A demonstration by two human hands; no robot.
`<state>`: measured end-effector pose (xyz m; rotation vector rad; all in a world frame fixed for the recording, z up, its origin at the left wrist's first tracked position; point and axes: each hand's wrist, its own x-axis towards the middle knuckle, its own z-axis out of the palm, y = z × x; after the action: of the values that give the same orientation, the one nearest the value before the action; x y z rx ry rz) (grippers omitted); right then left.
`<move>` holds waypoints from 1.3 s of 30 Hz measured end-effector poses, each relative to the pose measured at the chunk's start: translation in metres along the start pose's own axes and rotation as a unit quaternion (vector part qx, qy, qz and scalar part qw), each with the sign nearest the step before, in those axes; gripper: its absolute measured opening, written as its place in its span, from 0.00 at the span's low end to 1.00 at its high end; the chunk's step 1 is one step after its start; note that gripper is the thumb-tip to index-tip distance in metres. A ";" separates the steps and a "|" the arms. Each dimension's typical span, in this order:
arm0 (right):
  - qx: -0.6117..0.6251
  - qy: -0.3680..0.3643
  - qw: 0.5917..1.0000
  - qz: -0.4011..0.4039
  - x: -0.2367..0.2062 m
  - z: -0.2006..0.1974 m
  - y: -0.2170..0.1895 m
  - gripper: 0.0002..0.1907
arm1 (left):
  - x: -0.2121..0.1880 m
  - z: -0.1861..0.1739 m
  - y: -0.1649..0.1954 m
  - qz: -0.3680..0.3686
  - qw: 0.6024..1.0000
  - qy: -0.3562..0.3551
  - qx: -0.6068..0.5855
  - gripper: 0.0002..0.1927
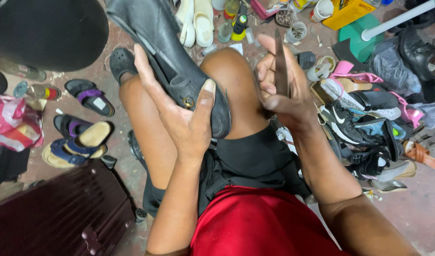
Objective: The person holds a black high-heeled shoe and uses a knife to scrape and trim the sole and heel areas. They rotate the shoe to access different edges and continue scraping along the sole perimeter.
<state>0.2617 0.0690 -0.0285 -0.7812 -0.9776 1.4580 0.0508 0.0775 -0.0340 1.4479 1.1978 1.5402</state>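
- The dark maroon ribbed suitcase lies at your lower left on the floor, clear of the work.
- The heap of mixed shoes and sandals sits just beside your right forearm; keep your elbow off it.
- The black leather shoe with a small brass buckle rests across your bare knees. Brace it firmly there so that it can't roll.
- Your left hand comes up from below, palm cupping the shoe, thumb pressed on its edge, fingers closed around it.
- Your right hand is raised beside the knee, fingers closed around the thin dark flat blade, held upright. Angle it away from your thumb.
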 end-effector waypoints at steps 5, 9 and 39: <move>-0.199 0.001 0.979 0.030 -0.007 0.003 0.007 0.53 | -0.002 -0.002 0.001 0.003 1.000 0.005 0.006 0.50; -0.123 0.022 0.990 0.064 -0.007 0.013 -0.013 0.46 | -0.003 -0.001 0.001 0.017 1.000 0.008 0.015 0.50; -0.095 -0.039 0.995 0.016 -0.006 0.081 0.009 0.48 | 0.005 -0.028 0.011 0.041 0.983 0.117 -0.136 0.45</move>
<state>0.1862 0.0524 -0.0021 -0.8864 -1.1807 1.4455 0.0237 0.0742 -0.0208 1.1732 1.0176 1.8923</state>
